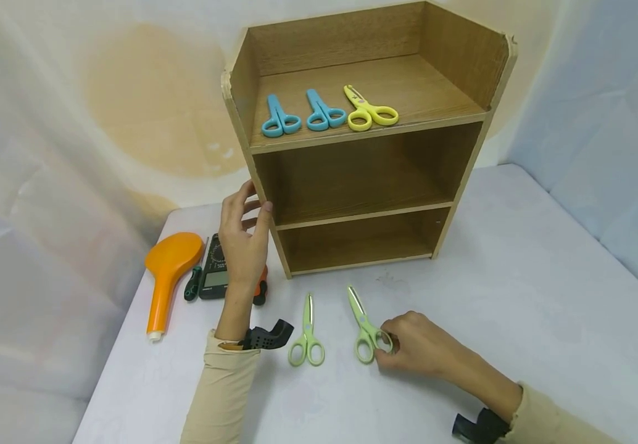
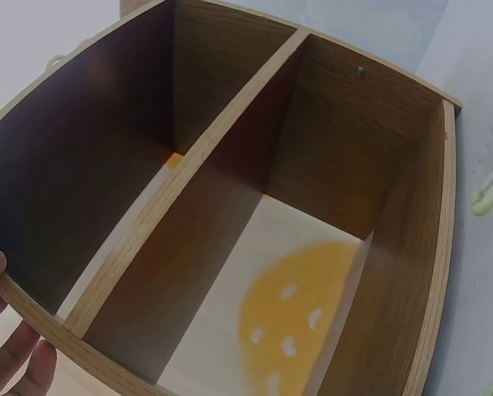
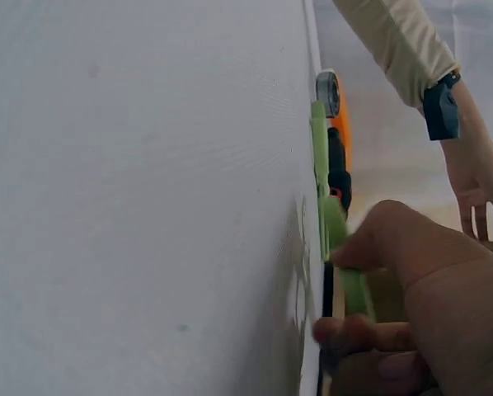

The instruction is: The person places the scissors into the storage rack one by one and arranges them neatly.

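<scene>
Two green scissors lie on the white table (image 1: 519,277) in front of the wooden shelf unit (image 1: 363,154); you have your right hand (image 1: 416,348) on the handle loops of the right-hand green scissors (image 1: 364,327), blades pointing away toward the shelf. Fingers are curled and pinching a loop; the right wrist view shows fingertips (image 3: 354,334) closed on the green plastic (image 3: 333,231), pair still flat on the surface.

Handling, as a judgement: light, stiff, small plastic-handled pair, smooth loops. Should lift easily from the loop end. Keep hold there, away from the blades; they look shut.

The other green scissors (image 1: 307,336) lie just beside, untouched, between your two forearms.

Your left hand (image 1: 244,240) steadies the shelf's left side panel, thumb on the front edge, fingers (image 2: 16,363) wrapped around the outside of it. Grip looks loose.

Top shelf carries two blue scissors (image 1: 280,117) (image 1: 323,112) and a yellow pair (image 1: 368,111). Middle and bottom shelves show nothing inside.
</scene>
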The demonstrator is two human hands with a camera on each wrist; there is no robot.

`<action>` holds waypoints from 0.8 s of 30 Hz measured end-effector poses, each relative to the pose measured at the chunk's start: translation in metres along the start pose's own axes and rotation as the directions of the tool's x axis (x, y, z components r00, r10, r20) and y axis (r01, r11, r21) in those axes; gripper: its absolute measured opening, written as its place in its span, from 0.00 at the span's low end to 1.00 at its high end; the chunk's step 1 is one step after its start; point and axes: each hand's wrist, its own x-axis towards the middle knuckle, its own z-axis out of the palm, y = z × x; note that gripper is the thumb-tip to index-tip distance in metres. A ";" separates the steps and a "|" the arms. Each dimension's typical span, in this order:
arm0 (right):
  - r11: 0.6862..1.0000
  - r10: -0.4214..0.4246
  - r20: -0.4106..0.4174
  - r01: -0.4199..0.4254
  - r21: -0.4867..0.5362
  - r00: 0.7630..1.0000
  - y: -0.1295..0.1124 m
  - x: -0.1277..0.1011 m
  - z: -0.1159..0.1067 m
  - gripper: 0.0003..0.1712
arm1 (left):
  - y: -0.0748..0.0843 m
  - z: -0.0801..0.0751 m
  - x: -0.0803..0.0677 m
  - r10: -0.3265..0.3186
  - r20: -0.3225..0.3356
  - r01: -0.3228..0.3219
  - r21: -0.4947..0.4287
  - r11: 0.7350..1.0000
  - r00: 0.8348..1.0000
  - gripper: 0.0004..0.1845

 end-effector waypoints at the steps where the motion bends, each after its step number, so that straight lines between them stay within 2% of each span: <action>1: 1.000 -0.010 -0.021 0.010 0.008 1.000 -0.001 0.000 -0.002 0.12 | 0.000 0.000 0.000 0.000 0.000 0.000 0.002 1.000 1.000 0.24; 5: 0.998 -0.051 -0.109 0.053 0.022 0.993 -0.009 0.000 -0.015 0.13 | 0.002 0.001 0.000 -0.005 0.000 0.005 0.007 1.000 1.000 0.23; 10: 0.999 -0.045 -0.138 0.048 0.018 0.989 -0.026 0.001 -0.048 0.12 | 0.001 0.000 0.000 -0.019 -0.003 0.019 -0.003 1.000 1.000 0.24; 18: 0.994 -0.108 -0.199 0.111 0.006 0.974 -0.050 0.001 -0.111 0.14 | -0.030 0.001 -0.002 -0.039 0.002 0.039 -0.001 0.999 0.999 0.25; 24: 0.996 -0.091 -0.221 0.089 -0.021 0.971 -0.061 0.002 -0.161 0.15 | -0.034 0.001 -0.002 -0.030 0.011 0.031 -0.013 0.999 0.999 0.25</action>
